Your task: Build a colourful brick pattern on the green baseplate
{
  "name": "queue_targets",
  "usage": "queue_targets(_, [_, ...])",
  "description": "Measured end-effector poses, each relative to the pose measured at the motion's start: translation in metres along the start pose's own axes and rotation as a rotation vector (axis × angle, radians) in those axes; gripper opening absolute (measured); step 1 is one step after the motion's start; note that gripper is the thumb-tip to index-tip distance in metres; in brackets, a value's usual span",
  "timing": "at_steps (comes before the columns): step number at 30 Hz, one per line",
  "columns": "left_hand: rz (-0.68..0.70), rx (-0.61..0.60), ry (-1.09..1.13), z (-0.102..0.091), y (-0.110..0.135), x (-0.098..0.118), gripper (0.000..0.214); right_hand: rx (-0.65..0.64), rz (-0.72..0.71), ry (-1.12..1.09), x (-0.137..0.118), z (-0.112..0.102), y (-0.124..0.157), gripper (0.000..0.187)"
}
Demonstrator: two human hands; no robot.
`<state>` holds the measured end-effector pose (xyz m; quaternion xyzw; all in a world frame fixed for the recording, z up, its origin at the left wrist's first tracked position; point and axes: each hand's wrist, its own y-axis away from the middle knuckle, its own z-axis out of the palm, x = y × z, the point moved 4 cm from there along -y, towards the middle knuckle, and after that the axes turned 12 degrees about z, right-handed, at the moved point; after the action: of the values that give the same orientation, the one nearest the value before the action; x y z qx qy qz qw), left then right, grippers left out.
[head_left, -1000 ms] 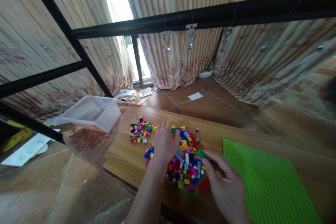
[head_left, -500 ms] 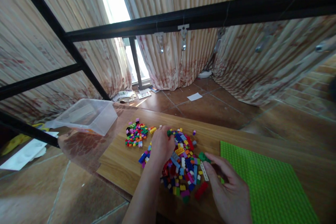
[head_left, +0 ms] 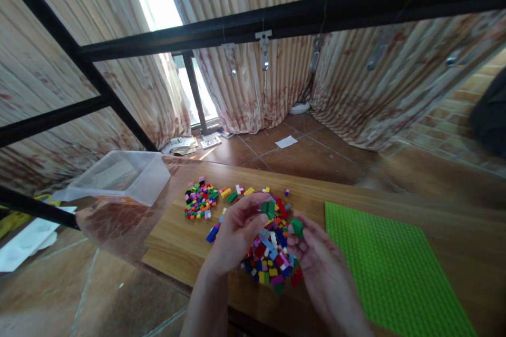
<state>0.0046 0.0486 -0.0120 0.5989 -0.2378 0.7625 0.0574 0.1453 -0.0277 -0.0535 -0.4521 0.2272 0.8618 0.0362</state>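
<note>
At lower centre, my left hand (head_left: pixel 237 229) has lifted off the brick pile (head_left: pixel 272 263), pinching a green brick (head_left: pixel 268 210); my right hand (head_left: pixel 322 263) clamps a green piece (head_left: pixel 297 228), so both are picked out.

L hand (head_left: pixel 239 231) & R hand (head_left: pixel 316 255) nr each other, apart, both pinching, L forearm (head_left: pixel 209 292) angled fwd.

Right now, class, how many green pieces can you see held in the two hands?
2: the first green piece is in the left hand, the second green piece in the right hand. Others may be hidden behind the fingers.
</note>
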Motion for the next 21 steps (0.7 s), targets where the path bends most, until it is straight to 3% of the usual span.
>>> queue_targets(5, [0.049,-0.161,-0.168,0.021,0.008,0.001,0.035,-0.093,0.134,-0.067,0.003,0.012,0.003,0.037])
queue_targets(10, [0.050,-0.321,-0.421,0.040,0.010,0.002,0.039,0.025,0.102,0.033,0.009,0.006,0.000,0.036])
queue_targets(15, [0.182,-0.296,-0.531,0.047,0.008,0.009,0.037,0.090,0.042,-0.044,0.008,0.003,-0.001,0.032])
queue_targets(21, [0.040,-0.189,-0.232,0.043,0.012,0.003,0.036,0.097,0.030,-0.106,0.004,0.007,0.004,0.030])
